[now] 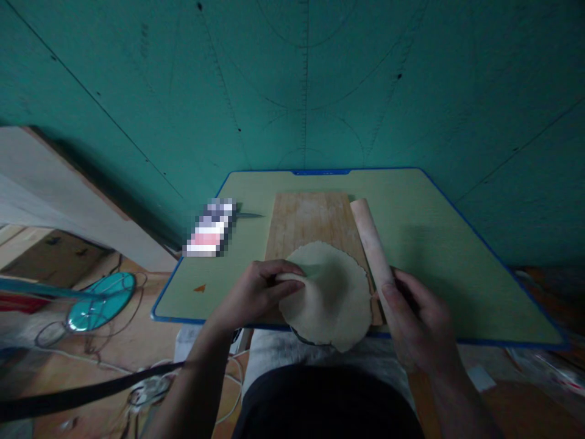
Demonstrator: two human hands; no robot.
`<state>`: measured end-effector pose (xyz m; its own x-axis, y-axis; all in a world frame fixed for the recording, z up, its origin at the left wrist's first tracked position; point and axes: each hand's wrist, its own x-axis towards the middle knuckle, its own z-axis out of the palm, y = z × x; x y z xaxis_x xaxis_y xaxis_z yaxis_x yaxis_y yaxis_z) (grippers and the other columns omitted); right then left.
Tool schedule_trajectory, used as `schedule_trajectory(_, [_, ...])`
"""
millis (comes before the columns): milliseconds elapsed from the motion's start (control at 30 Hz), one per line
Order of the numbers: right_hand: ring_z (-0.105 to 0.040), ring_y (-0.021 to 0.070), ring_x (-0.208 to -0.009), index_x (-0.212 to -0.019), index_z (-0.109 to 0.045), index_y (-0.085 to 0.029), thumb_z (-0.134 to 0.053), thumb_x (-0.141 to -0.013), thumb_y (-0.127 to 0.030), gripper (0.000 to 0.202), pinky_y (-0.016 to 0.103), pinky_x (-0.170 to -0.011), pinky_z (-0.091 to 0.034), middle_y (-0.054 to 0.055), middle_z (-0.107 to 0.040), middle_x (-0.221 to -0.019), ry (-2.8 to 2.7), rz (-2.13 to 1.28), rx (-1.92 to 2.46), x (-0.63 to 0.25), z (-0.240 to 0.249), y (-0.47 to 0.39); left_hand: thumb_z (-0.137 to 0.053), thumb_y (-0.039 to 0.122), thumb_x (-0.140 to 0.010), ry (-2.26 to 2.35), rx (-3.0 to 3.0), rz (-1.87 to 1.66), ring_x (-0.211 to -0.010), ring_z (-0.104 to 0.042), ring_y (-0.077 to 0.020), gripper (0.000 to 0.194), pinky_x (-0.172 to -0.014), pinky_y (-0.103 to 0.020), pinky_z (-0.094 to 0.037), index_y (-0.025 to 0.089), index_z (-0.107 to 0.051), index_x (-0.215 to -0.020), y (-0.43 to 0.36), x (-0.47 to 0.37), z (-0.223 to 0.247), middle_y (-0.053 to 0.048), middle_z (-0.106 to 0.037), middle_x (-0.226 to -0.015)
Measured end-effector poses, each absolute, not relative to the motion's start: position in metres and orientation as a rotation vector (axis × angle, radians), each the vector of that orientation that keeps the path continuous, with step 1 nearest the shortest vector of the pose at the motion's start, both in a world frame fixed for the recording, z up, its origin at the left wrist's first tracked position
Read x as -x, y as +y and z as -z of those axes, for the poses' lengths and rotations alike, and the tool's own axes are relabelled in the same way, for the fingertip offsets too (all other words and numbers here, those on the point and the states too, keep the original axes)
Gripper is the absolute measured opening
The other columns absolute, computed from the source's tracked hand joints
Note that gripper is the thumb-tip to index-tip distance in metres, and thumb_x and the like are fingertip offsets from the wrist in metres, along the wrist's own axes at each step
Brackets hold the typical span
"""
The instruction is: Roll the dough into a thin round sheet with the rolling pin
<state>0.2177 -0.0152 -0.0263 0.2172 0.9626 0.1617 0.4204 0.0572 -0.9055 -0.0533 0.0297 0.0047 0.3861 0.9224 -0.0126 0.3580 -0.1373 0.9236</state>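
Note:
A flat, roughly round sheet of dough (340, 292) lies over the near part of a wooden board (311, 213), its front edge hanging past the table edge. My left hand (262, 289) pinches the sheet's left edge between thumb and fingers, raising a fold there. In my right hand (420, 317) is a pale wooden rolling pin (370, 235), gripped near its close end. The pin slants along the board's right side, pointing away from me. My palm hides its near end.
The board rests on a green table (439, 244) with a blue rim. At its left are a blurred-out phone-like object (210, 228), a thin pointed object (249, 214) and a small brown scrap (200, 288). A green wall (292, 85) stands behind; cables (109, 363) cross the floor at left.

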Motion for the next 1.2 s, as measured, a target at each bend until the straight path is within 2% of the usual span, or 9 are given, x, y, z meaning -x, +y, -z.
schedule_trajectory(400, [-0.065,0.0183,-0.063,-0.101,-0.074,-0.02,-0.06,-0.09,-0.056,0.04,0.027,-0.053,-0.052,0.004,-0.072,-0.073,-1.363,-0.697,1.507,-0.2162,0.0242,-0.0151,-0.069,0.039,-0.084,1.17,-1.691,-0.742,-0.074,-0.061,-0.0152,0.026,-0.066,-0.025,-0.048,0.016,-0.074,-0.095,0.0287,0.0523,-0.0041,-0.004,-0.072,-0.083])
schedule_trajectory(567, [-0.066,0.0186,-0.064,-0.102,-0.074,-0.021,-0.059,-0.091,-0.056,0.04,0.027,-0.054,-0.052,0.004,-0.073,-0.075,-1.376,-0.687,1.512,-0.2179,0.027,-0.0153,-0.068,0.039,-0.083,1.189,-1.667,-0.744,-0.065,-0.055,-0.013,0.027,-0.058,-0.023,-0.043,0.015,-0.075,-0.094,0.0274,0.0506,-0.0047,-0.002,-0.067,-0.074])
schedule_trajectory(767, [-0.065,0.0179,-0.061,-0.102,-0.074,-0.02,-0.06,-0.09,-0.057,0.042,0.027,-0.052,-0.051,0.004,-0.072,-0.073,-1.37,-0.693,1.522,-0.2183,0.0273,-0.0153,-0.067,0.039,-0.082,1.183,-1.631,-0.735,-0.063,-0.052,-0.0126,0.028,-0.056,-0.024,-0.042,0.014,-0.074,-0.092,0.0256,0.05,-0.005,-0.002,-0.064,-0.071])
schedule_trajectory(867, [-0.065,0.0182,-0.061,-0.102,-0.074,-0.02,-0.06,-0.089,-0.058,0.043,0.027,-0.052,-0.052,0.004,-0.072,-0.072,-1.357,-0.692,1.532,-0.2173,0.0261,-0.0152,-0.065,0.039,-0.083,1.183,-1.638,-0.719,-0.06,-0.049,-0.0118,0.028,-0.052,-0.024,-0.038,0.015,-0.073,-0.093,0.0248,0.0509,-0.0054,-0.001,-0.061,-0.068])
schedule_trajectory(1200, [-0.067,0.0188,-0.062,-0.102,-0.074,-0.02,-0.061,-0.088,-0.058,0.043,0.027,-0.052,-0.052,0.004,-0.073,-0.072,-1.362,-0.677,1.538,-0.2173,0.025,-0.0147,-0.061,0.036,-0.088,1.197,-1.687,-0.723,-0.062,-0.048,-0.0114,0.027,-0.053,-0.022,-0.037,0.016,-0.07,-0.103,0.0225,0.0522,-0.004,0.0,-0.06,-0.073])
